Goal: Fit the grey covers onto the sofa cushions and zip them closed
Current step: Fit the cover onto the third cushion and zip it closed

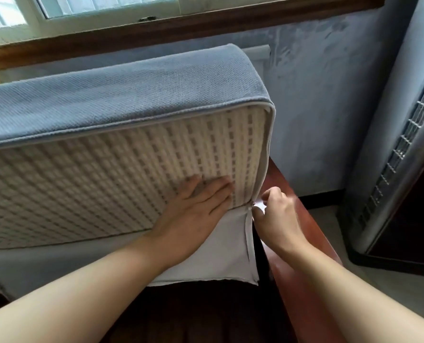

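Note:
A big sofa cushion stands on edge on the sofa, its grey cover (pixel 122 95) over the top and far side. The face toward me is a cream non-slip mesh panel (pixel 94 174). My left hand (pixel 193 209) presses flat on the mesh near the lower right corner, fingers straight. My right hand (pixel 275 214) pinches the small zipper pull (pixel 254 206) at the cushion's right edge. Below the pull the seam looks parted, and a white flap of cover lining (pixel 221 256) hangs loose at the corner.
A red-brown wooden sofa armrest (pixel 295 243) runs under my right hand. A tall grey air-conditioner unit (pixel 399 154) stands on the right by the blue wall. A wood-framed window (pixel 156 23) is behind the cushion. Dark sofa seat shows below.

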